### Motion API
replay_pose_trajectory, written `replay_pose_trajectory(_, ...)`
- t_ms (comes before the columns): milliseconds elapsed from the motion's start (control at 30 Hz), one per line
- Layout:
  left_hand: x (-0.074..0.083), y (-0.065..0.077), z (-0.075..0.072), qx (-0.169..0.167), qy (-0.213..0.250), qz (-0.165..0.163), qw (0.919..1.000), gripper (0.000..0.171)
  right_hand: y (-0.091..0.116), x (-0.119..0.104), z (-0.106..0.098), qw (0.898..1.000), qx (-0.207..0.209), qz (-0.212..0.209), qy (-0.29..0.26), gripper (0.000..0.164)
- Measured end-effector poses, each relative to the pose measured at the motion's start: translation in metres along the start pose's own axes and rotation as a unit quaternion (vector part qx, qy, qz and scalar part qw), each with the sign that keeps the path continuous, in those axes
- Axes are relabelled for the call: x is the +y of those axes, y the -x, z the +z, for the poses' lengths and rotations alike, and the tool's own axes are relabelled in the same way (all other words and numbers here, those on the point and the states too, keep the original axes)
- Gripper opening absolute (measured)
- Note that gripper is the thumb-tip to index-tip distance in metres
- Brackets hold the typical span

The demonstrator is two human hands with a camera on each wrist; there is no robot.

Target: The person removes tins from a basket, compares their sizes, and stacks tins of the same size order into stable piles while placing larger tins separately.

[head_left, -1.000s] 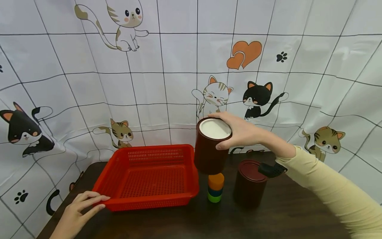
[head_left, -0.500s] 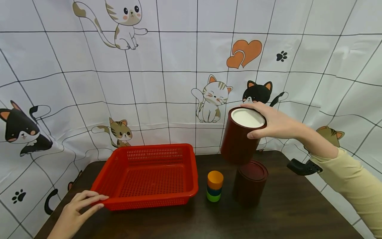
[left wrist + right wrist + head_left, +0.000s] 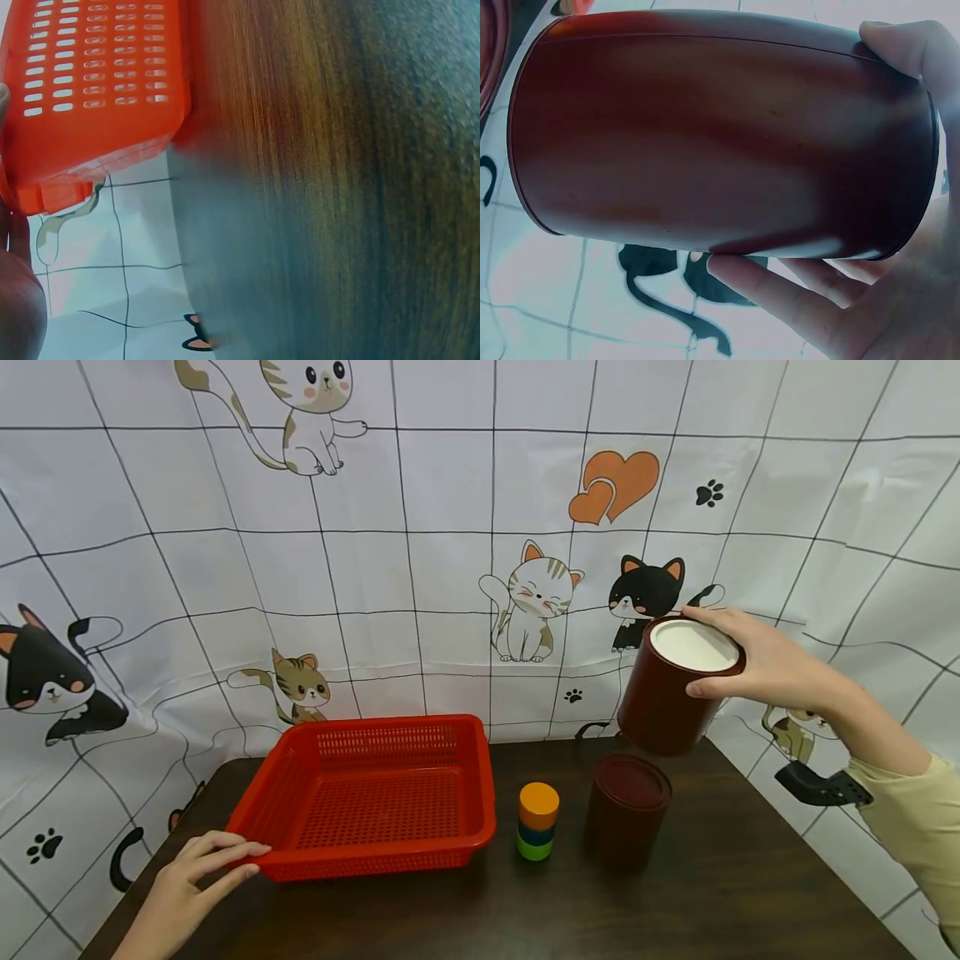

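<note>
My right hand (image 3: 772,664) grips a dark red-brown canister (image 3: 667,693) near its upper end, thumb on one side and fingers on the other. The canister hangs slightly tilted above the table, its white round end facing up; the right wrist view shows its smooth side (image 3: 720,142). My left hand (image 3: 187,889) holds the near-left corner of a red plastic basket (image 3: 375,860), fingers over the rim and thumb against the outside. Between basket and canisters stands a small stack of orange, blue and green cups (image 3: 537,818). A second dark red canister (image 3: 626,818) with a lid stands to its right.
The dark wooden table (image 3: 465,918) carries the basket, cups and second canister. Behind it hangs a white gridded sheet (image 3: 450,568) printed with cats. A dark wrist strap (image 3: 821,785) sits on my right wrist.
My right hand has carried the canister rightward, from above the cup stack, past the lidded canister, to the table's back right. My left hand stays at the basket's corner.
</note>
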State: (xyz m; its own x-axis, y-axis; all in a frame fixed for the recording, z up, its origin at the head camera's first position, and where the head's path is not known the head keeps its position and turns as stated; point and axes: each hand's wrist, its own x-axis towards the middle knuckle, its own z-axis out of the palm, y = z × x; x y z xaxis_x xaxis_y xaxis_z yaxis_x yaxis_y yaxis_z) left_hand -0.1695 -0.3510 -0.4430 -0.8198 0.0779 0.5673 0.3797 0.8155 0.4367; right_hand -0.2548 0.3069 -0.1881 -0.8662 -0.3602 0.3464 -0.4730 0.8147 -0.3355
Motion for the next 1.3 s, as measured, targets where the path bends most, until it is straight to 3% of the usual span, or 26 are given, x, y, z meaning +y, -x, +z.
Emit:
replay_pose_trajectory(367,0.004,-0.001,0.0,0.008,0.008,0.006,0.9999,0.034,0.009,0.03,0.007,1.0,0.004,0.013,0.015,0.097)
replay_pose_trajectory(567,0.006,-0.004,-0.001,0.003,0.007,-0.001,1.0,0.032,0.015,0.042,0.009,1.0,-0.022,0.013,0.013,0.096)
replay_pose_trajectory(700,0.006,-0.004,-0.002,0.002,0.005,-0.006,1.0,0.032,0.017,0.047,0.011,0.999,-0.046,0.016,0.013,0.1)
replay_pose_trajectory(900,0.005,-0.002,-0.002,0.002,0.0,-0.01,0.9999,0.032,0.025,0.053,0.015,0.997,-0.07,0.016,0.024,0.091)
replay_pose_trajectory(1300,0.003,-0.002,0.0,0.004,-0.001,-0.009,1.0,0.033,0.033,0.059,0.012,0.997,-0.074,0.025,0.026,0.094)
